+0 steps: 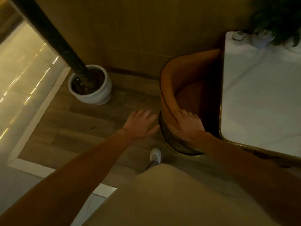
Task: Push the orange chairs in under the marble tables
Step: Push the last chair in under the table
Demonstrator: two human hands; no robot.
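An orange chair [169,82] with a curved back and a brass base ring stands at the left side of a white marble table [260,103]; its seat reaches partly under the table's edge. My right hand [187,124] lies over the near end of the chair's curved backrest, fingers draped across the rim. My left hand [140,123] hovers just left of the chair's back with its fingers spread, holding nothing; whether it touches the chair I cannot tell.
A white plant pot [97,97] with a dark trunk stands on the wooden floor to the chair's left, by the wall. My shoe [155,156] is planted near the chair's base. Small white items and a dark plant [276,18] sit at the table's far end.
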